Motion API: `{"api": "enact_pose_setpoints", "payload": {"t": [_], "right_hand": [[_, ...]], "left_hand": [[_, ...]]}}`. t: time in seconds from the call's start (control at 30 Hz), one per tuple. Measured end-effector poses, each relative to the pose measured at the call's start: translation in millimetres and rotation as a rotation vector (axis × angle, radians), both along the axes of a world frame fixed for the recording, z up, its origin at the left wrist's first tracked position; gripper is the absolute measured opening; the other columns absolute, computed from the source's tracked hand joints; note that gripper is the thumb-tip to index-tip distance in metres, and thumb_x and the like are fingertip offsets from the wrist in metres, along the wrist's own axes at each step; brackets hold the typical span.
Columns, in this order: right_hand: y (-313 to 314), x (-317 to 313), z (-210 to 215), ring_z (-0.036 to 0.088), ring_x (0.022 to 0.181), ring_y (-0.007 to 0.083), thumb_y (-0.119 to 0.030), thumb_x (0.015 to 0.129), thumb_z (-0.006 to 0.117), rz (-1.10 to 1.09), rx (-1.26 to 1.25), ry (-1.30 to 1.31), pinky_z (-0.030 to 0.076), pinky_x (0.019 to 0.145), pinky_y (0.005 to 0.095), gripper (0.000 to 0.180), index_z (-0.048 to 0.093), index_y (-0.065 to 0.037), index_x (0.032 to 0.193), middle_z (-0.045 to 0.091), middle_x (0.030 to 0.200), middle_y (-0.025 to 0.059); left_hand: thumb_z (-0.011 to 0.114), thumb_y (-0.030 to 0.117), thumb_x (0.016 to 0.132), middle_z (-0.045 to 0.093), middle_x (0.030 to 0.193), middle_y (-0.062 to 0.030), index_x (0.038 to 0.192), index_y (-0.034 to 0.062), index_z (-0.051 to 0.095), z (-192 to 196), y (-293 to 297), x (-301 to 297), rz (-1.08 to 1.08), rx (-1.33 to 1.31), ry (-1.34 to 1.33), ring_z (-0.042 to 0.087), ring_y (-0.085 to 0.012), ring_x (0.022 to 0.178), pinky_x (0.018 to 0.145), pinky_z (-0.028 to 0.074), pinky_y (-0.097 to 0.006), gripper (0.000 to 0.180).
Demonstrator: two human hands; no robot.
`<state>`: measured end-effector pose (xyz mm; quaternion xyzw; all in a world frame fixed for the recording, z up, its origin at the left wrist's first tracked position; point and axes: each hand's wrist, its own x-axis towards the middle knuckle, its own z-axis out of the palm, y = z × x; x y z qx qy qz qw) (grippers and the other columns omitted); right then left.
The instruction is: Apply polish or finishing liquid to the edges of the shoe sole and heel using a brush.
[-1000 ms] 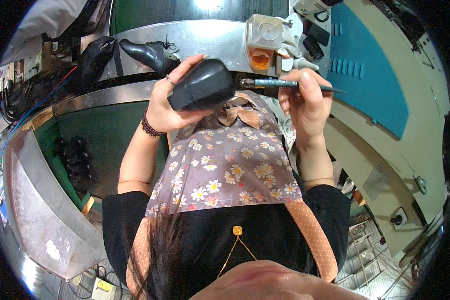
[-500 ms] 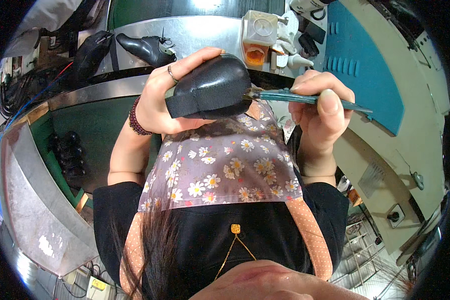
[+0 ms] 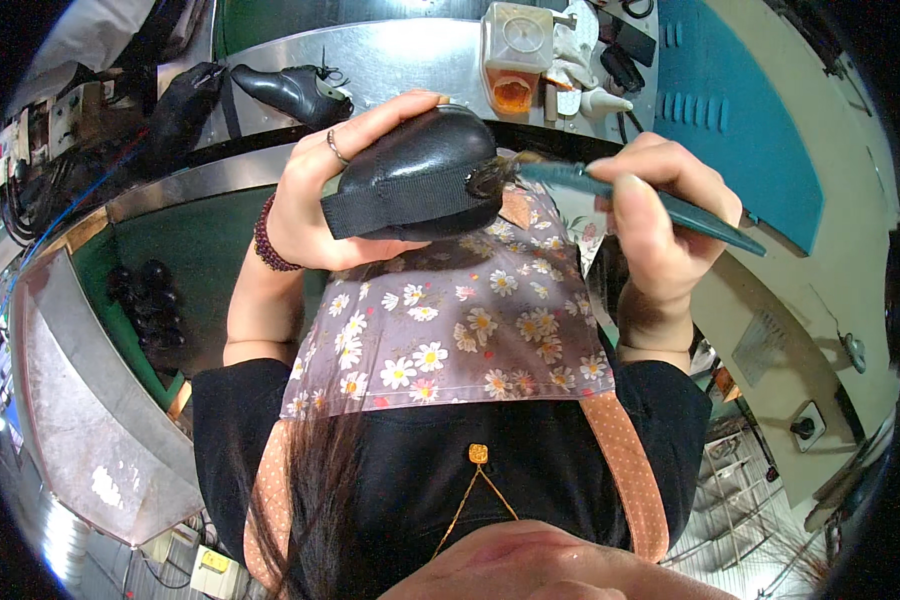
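Note:
My left hand [image 3: 310,200] grips a black leather shoe [image 3: 415,150] in front of my chest, fingers over its top and thumb below. A ribbed black band [image 3: 400,202] runs along the side facing me. In my right hand [image 3: 665,205] is a brush [image 3: 690,216] with a slim blue-green handle, pinched between thumb and fingers. Its dark bristles [image 3: 492,178] press, splayed, against the shoe at the right end of the band. Much of the shoe beyond my left palm is hidden.
On the metal bench [image 3: 400,60] ahead stand another black lace-up shoe [image 3: 292,92] and a plastic container with amber contents [image 3: 510,92]. A white nozzle bottle [image 3: 605,102] lies beside it. Blue machine panel [image 3: 740,110] at right; green-lined bin with dark items [image 3: 150,300] at left.
The brush has tilted, its handle end now lower and farther right, and its bristles have spread over the band's right end. My right hand has shifted right; the left keeps its hold.

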<state>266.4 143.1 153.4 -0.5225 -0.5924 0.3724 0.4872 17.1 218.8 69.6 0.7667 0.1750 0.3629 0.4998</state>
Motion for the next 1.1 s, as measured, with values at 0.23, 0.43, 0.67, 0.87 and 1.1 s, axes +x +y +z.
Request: {"api": "enact_pose_setpoints", "payload": {"t": [0.23, 0.43, 0.67, 0.87, 1.1], "right_hand": [[-3.1, 3.5, 2.0, 0.056, 0.057, 0.0123, 0.005, 0.068, 0.075, -0.153, 0.197, 0.043, 0.042, 0.052, 0.0235, 0.009, 0.069, 0.003, 0.075, 0.064, 0.066, 0.0078], [-2.6, -7.4, 7.5, 0.039, 0.051, 0.0102, -0.021, 0.075, 0.077, -0.066, 0.206, 0.138, 0.025, 0.047, 0.0244, 0.031, 0.06, 0.005, 0.075, 0.054, 0.062, 0.0065], [-2.7, -10.6, 14.5, 0.047, 0.057, 0.0135, -0.018, 0.073, 0.078, -0.007, 0.085, 0.057, 0.033, 0.052, 0.0251, 0.028, 0.063, 0.005, 0.071, 0.059, 0.065, 0.0071], [-2.6, -10.9, 14.2, 0.053, 0.061, 0.0161, -0.014, 0.074, 0.076, -0.065, 0.106, -0.013, 0.039, 0.054, 0.0267, 0.021, 0.065, 0.003, 0.071, 0.062, 0.069, 0.0078], [-2.0, -10.4, 15.0, 0.053, 0.06, 0.016, -0.014, 0.074, 0.076, -0.033, 0.097, -0.016, 0.039, 0.054, 0.0283, 0.021, 0.065, 0.003, 0.074, 0.063, 0.07, 0.0092]], "left_hand": [[0.081, 0.023, 0.053, 0.058, 0.121, -0.0213, 0.125, -0.0116, 0.048, 5.2, -3.8, 0.1, 0.015, -0.196, 0.006, 0.058, -0.0278, 0.112, 0.099, 0.042, -0.036, 0.087], [0.082, 0.025, 0.052, 0.059, 0.121, -0.0204, 0.126, -0.0112, 0.048, 6.8, -4.8, 4.6, -0.049, -0.263, 0.008, 0.058, -0.0266, 0.112, 0.1, 0.042, -0.036, 0.089], [0.083, 0.03, 0.053, 0.059, 0.12, -0.0201, 0.126, -0.0106, 0.048, 8.4, -4.4, 8.3, -0.063, -0.313, 0.014, 0.058, -0.0265, 0.111, 0.1, 0.042, -0.036, 0.091], [0.083, 0.035, 0.054, 0.06, 0.119, -0.0203, 0.125, -0.0106, 0.049, 10.5, -3.7, 8.5, -0.083, -0.199, 0.055, 0.059, -0.0265, 0.11, 0.099, 0.043, -0.036, 0.091], [0.082, 0.026, 0.057, 0.06, 0.118, -0.0205, 0.126, -0.0103, 0.048, 10.2, -2.3, 10.3, -0.122, -0.227, 0.0, 0.061, -0.026, 0.109, 0.097, 0.044, -0.033, 0.084]]}}
